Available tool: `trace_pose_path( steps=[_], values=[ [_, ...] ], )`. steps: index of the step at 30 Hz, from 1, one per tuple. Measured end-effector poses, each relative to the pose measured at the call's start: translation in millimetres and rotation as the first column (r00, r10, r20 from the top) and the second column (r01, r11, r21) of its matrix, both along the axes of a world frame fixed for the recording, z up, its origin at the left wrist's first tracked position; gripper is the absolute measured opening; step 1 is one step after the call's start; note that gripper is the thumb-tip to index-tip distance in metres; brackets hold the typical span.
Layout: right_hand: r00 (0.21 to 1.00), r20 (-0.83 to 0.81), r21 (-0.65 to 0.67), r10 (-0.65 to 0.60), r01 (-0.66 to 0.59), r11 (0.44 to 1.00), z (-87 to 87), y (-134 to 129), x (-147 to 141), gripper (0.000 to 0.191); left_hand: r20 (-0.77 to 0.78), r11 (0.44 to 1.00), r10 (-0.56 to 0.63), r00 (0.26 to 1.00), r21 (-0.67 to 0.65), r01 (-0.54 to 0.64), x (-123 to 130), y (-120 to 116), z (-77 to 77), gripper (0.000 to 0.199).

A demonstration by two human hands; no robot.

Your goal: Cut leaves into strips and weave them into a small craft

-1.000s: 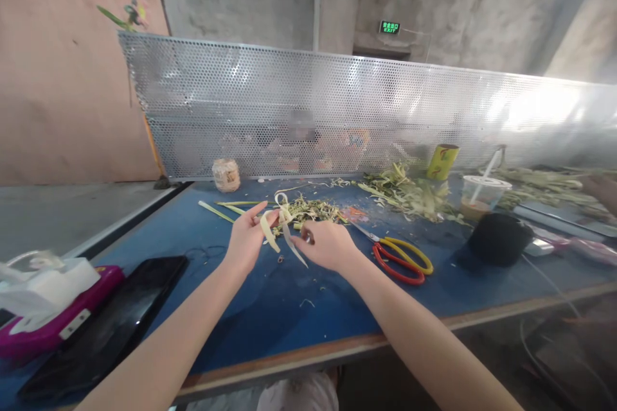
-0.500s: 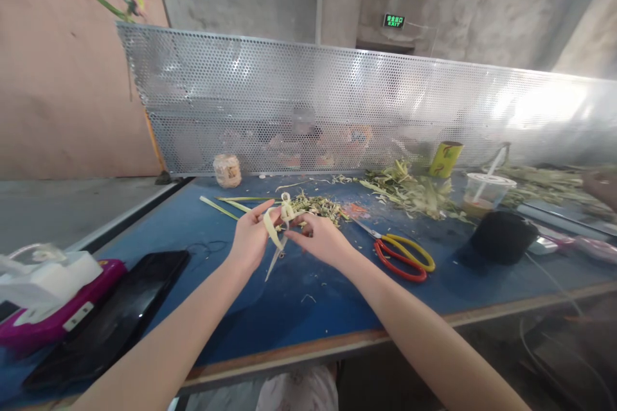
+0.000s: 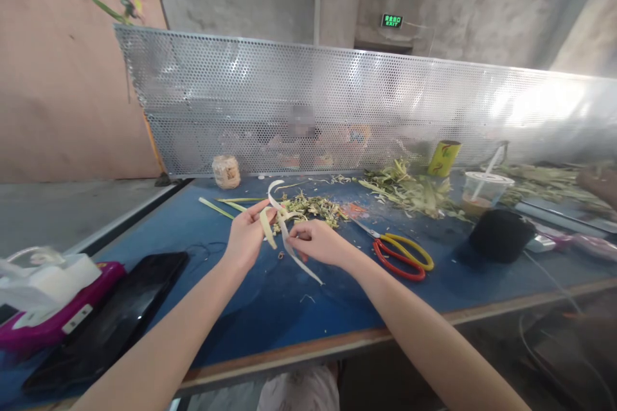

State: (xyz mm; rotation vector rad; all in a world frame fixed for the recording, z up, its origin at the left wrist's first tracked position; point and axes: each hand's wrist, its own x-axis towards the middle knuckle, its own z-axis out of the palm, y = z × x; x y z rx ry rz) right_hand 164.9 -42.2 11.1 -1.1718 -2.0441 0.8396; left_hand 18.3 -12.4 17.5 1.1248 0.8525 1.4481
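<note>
My left hand pinches a pale, folded strip of plant leaf between thumb and fingers, above the blue table. One end of the strip curls up and over behind the fingers. Close on its right, my right hand has thumb and fingertips closed on a long pale tail of leaf strip, whose tip points down toward the right. Whether the two pieces are one strip I cannot tell. Behind the hands lies a heap of chopped green and yellow plant bits. Scissors with red and yellow handles rest to the right.
A phone and a magenta power strip lie at left. Along the back stand a jar, leaf scraps and a yellow can before a perforated metal screen. A drink cup and black object sit right.
My right hand has drawn the strip's tail down and to the right; it hung down to the left before. The small loop above my fingers has become a larger open curl.
</note>
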Motion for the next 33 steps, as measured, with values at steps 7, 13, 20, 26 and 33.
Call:
trace_pose_path(
  steps=[7, 13, 20, 26, 33],
  values=[
    [0.943, -0.170, 0.219, -0.286, 0.319, 0.922, 14.2, -1.7, 10.9, 0.028, -0.141, 0.991, -0.133, 0.981, 0.008, 0.136, 3.7, -7.5, -2.1, 0.065],
    [0.941, -0.222, 0.029, -0.253, 0.266, 0.963, 9.2, 5.4, 8.5, 0.029, -0.284, 0.983, -0.161, 0.945, 0.036, 0.178, 3.9, -13.1, 1.2, 0.070],
    [0.899, -0.404, 0.046, -0.172, 0.208, 0.977, 3.7, 13.2, 7.7, 0.019, -0.412, 0.965, -0.198, 0.890, 0.079, 0.251, 5.8, -15.2, -0.9, 0.068],
    [0.855, -0.490, 0.063, -0.168, 0.227, 0.972, 5.1, 11.4, 6.0, 0.018, -0.486, 0.957, -0.199, 0.851, 0.091, 0.276, 5.5, -14.2, -3.1, 0.063],
    [0.711, -0.612, -0.103, -0.346, 0.363, 0.926, 6.1, 16.6, 9.6, 0.029, -0.449, 0.949, -0.251, 0.858, 0.062, 0.310, 5.6, -16.5, -1.1, 0.065]
  ],
)
